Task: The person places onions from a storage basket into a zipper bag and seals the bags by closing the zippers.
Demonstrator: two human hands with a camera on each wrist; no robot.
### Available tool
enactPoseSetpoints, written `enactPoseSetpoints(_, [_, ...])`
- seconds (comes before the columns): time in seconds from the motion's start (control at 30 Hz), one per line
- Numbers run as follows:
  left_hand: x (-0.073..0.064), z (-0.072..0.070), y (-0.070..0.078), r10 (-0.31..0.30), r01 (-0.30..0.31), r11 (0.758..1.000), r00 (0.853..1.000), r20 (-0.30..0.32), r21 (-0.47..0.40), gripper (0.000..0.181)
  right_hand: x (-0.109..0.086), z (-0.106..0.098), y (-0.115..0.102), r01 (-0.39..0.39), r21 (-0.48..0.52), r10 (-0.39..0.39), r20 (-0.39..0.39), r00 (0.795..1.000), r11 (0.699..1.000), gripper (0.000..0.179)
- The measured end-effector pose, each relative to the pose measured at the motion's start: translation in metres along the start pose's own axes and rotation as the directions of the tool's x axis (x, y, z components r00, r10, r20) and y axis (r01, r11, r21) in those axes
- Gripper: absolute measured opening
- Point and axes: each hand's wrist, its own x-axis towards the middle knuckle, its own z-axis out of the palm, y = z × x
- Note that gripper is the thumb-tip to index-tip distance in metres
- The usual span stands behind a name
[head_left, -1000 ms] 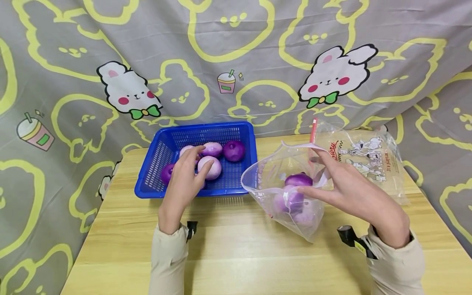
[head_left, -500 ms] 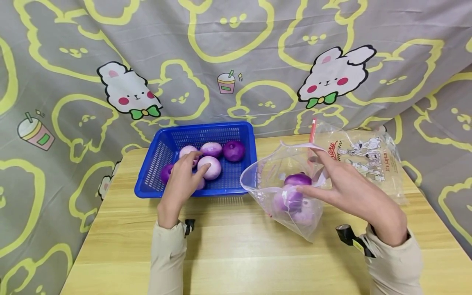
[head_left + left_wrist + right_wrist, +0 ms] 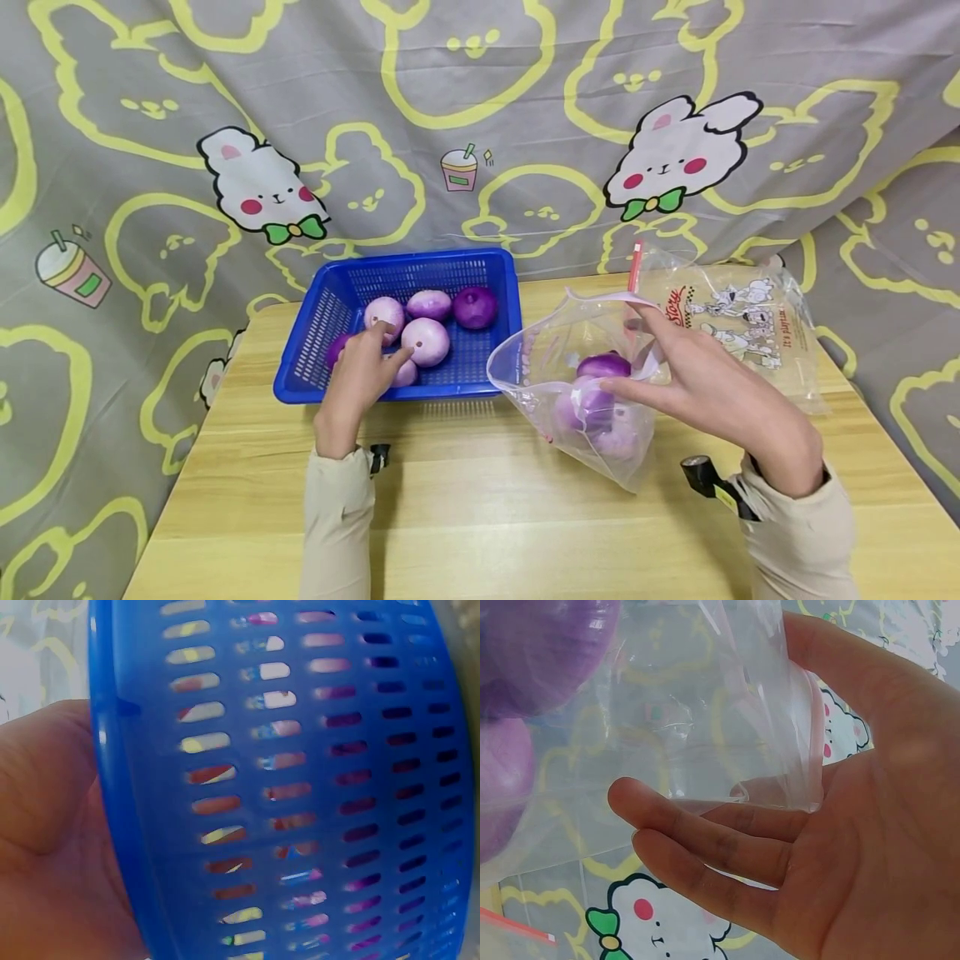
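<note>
Several purple onions, some pale and some dark, lie in a blue plastic basket. My left hand reaches over the basket's front left rim, thumb and fingers spread among the onions; its fingertips are near a pale onion, and contact is unclear. The perforated basket wall covers most of that hand in the left wrist view. My right hand holds the mouth of a clear plastic bag, thumb and fingers apart at its rim. A few onions sit inside this bag.
A second clear bag with printed cartoon dogs and a red slider lies flat at the back right of the wooden table. Behind the table hangs a grey patterned curtain. Black wrist cameras stick out from the sleeves.
The left hand has drawn back a little toward the front left within the basket, uncovering more of the pale onions. The right hand and its bag have barely shifted.
</note>
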Motion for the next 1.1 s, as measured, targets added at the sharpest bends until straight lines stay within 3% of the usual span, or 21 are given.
enactPoseSetpoints(0.3, [-0.002,-0.001,-0.013,-0.107,0.104,0.994,0.985,0.138,0.027,0.047,0.002,0.0,0.001,0.001,0.002,-0.001,0.012,1.0,1.0,0.09])
enactPoseSetpoints(0.53, [0.0,-0.001,-0.017,-0.111,0.108,0.994,0.979,0.172,0.026,0.05,0.004,0.001,0.001,0.009,-0.013,-0.009,0.005,1.0,1.0,0.089])
enactPoseSetpoints(0.7, [-0.001,-0.001,-0.018,-0.096,0.093,0.995,0.982,0.165,0.027,0.048,0.004,0.001,0.002,0.012,-0.007,-0.012,0.006,1.0,1.0,0.087])
enactPoseSetpoints(0.93, [-0.003,-0.003,-0.015,-0.052,0.051,0.998,0.995,0.086,0.023,0.039,0.003,0.003,0.003,0.016,-0.003,-0.016,-0.002,1.0,1.0,0.086])
enactPoseSetpoints(1.1, [-0.005,-0.006,-0.012,-0.023,0.023,1.0,0.996,0.084,0.012,0.033,0.003,0.003,0.002,0.015,-0.01,-0.015,-0.004,1.0,1.0,0.086])
